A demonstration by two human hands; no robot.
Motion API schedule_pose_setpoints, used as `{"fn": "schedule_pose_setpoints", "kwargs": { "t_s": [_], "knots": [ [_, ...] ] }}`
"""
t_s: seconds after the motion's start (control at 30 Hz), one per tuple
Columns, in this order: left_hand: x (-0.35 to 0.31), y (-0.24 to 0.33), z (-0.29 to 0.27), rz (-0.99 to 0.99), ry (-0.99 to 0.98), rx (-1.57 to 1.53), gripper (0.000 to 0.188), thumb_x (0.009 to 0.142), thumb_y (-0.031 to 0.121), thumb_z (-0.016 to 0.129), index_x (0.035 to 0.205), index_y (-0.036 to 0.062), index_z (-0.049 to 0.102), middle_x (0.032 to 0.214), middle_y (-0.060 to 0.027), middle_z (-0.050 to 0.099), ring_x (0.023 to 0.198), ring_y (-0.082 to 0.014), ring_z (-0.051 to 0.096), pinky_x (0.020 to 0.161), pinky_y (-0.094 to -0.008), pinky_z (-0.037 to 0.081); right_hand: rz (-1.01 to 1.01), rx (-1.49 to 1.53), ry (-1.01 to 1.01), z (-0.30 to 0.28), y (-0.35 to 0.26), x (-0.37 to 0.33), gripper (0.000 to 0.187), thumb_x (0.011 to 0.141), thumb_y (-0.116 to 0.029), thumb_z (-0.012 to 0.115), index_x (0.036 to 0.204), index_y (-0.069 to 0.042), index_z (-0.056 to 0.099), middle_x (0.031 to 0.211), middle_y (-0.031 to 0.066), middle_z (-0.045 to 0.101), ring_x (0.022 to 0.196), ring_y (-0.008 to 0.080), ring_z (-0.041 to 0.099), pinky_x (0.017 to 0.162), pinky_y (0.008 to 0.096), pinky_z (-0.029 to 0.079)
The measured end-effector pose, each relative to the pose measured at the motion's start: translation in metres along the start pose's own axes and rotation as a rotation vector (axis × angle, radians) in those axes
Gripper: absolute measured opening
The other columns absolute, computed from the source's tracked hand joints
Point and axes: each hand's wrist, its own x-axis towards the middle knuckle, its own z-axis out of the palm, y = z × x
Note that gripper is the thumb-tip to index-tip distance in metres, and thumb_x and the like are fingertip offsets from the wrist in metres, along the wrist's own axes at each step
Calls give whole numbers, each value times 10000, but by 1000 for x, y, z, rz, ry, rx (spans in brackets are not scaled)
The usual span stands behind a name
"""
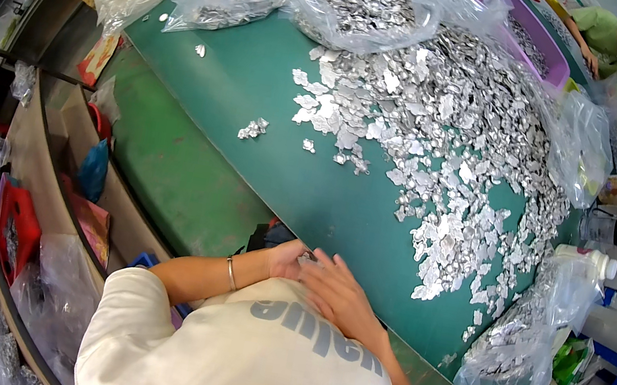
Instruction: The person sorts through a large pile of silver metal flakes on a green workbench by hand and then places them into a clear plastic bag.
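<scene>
- Left hand (pixel 286 259) is resting curled beside right hand (pixel 339 289), fingers extended; any hold is hidden, cannot tell.
- Stray pieces (pixel 253 129) are lying near surface (pixel 308 192) edge; careless sweeping risks spills.

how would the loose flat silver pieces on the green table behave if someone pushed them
The loose flat silver pieces would probably slide rather than roll, since they lie flat with irregular outlines. Where they overlap, edges may catch and drag neighbours along. Their metallic sheen suggests stiffness.
</scene>
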Motion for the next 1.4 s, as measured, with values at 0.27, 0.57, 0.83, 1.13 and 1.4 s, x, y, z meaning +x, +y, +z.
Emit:
{"fn": "schedule_pose_setpoints", "kwargs": {
  "t_s": [0.27, 0.57, 0.83, 1.13, 1.4],
  "knots": [
    [-21, 0, 3, 172, -6, 207, 264, 809, 165, 548, 1008, 0, 598, 1006, -136, 629, 920, -252, 605, 817, -395, 495, 90, 434, 426, 13, -7, -19, 181, 820, 26, 581, 990, 18, 641, 979, 133, 653, 958, 289, 607, 882, 383, 450],
    [-53, -7, 2, 149, 19, -206, 155, 807, 187, 552, 743, 47, 544, 734, -76, 487, 603, -144, 421, 409, -225, 300, 242, 637, 805, 21, 0, -32, 160, 879, 29, 522, 1001, 22, 625, 869, 93, 625, 790, 143, 602, 676, 252, 471],
    [-86, 0, 127, -18, -140, 0, 152, 814, 197, 541, 735, 67, 534, 719, -59, 478, 591, -124, 405, 383, -208, 282, 262, 707, 1005, 22, 6, -53, 236, 905, -10, 497, 1135, -3, 550, 1020, 73, 579, 897, 122, 567, 775, 242, 451],
    [30, -126, 353, -96, -569, 722, 276, 882, 306, 488, 940, 46, 559, 861, -85, 572, 789, -156, 554, 629, -295, 435, 564, 190, 967, 36, 14, -71, 261, 924, -140, 491, 1140, 4, 463, 1200, 133, 482, 1109, 182, 452, 969, 370, 349],
    [15, -153, 355, 122, -654, 1157, 389, 752, 158, 542, 1111, 8, 553, 970, -106, 576, 860, -185, 534, 748, -330, 442, 511, 345, 1167, 21, 12, -93, 200, 882, -35, 557, 1078, 7, 562, 939, 67, 595, 852, 158, 557, 764, 314, 450]
  ]
}}
